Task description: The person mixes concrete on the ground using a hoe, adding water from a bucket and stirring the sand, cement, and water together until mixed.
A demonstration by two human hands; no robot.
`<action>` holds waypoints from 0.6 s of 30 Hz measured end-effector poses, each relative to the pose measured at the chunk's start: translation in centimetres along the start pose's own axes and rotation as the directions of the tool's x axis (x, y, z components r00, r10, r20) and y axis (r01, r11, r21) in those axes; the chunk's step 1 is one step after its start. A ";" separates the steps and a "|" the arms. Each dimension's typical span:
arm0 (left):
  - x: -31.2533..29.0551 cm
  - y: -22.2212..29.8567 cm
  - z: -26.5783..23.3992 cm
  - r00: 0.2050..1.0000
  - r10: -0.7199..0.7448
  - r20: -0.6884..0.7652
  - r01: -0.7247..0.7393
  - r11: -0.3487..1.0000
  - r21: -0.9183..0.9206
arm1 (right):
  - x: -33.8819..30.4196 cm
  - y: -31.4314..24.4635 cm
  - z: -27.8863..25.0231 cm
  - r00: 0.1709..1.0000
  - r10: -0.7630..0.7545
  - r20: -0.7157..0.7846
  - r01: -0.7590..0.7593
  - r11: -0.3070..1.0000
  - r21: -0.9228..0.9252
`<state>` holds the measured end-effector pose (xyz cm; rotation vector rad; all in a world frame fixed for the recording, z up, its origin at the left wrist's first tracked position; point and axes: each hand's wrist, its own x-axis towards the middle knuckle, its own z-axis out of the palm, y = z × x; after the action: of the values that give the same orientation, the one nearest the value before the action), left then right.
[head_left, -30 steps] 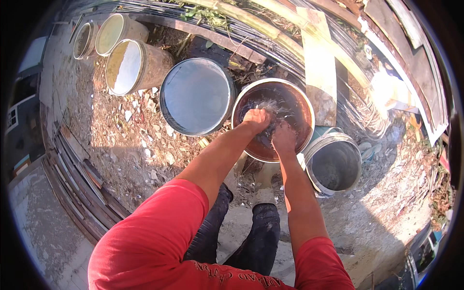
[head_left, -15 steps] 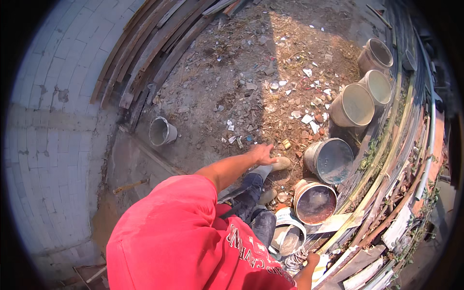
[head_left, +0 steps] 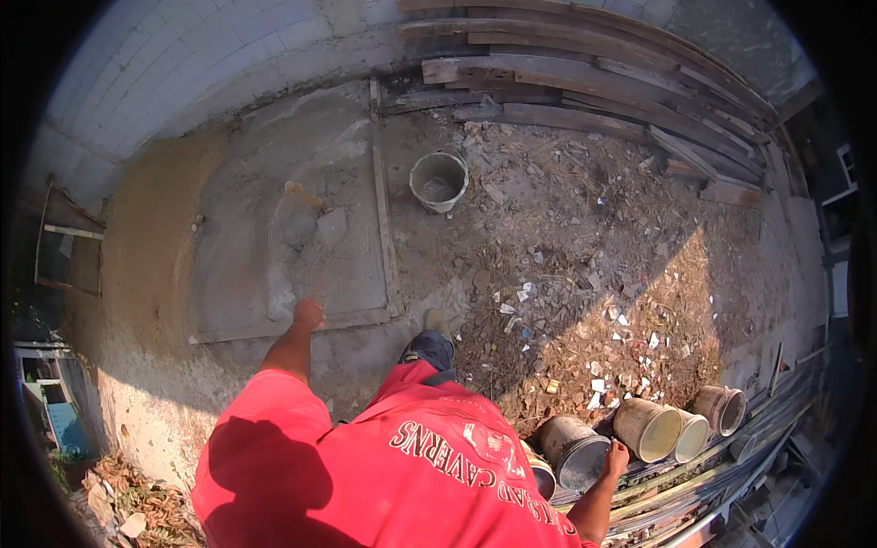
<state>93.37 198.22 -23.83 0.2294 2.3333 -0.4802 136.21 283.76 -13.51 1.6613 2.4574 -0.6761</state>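
My left hand (head_left: 310, 314) hangs beside the near edge of a grey mortar slab (head_left: 352, 288), its fingers mostly hidden from above. Nothing shows sticking out of it. My right hand (head_left: 618, 457) is raised on the right with its fingers curled. In the picture it overlaps the edge of a dirty grey bucket (head_left: 580, 452); contact cannot be told. Whatever that hand holds, if anything, is hidden. On the slab lies a short light-brown wooden piece (head_left: 304, 194). A wooden strip (head_left: 382, 196) borders the slab, and beyond it stands a grey bucket (head_left: 439, 183).
Several tilted buckets (head_left: 648, 429) line the lower right, beside long poles (head_left: 713, 475). Rubble and white shards (head_left: 598, 388) cover the ground ahead. Stacked planks (head_left: 585, 87) lie along the far side, near a block wall (head_left: 183, 68). A metal frame (head_left: 68, 233) leans at the left.
The view has turned left, bringing the whole slab into sight. My left hand has dropped from outstretched with fingers apart to hanging by the slab. My right arm remains at the right.
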 end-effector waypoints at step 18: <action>15.9 -14.9 -18.5 0.600 -0.799 0.028 -0.184 -0.172 -0.968 | 22.4 -70.0 0.0 0.812 -0.566 0.144 0.499 0.543 -0.676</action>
<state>65.83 192.47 -18.55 -1.3625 2.6186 1.5880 64.16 281.54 0.58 0.6510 2.7642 0.3265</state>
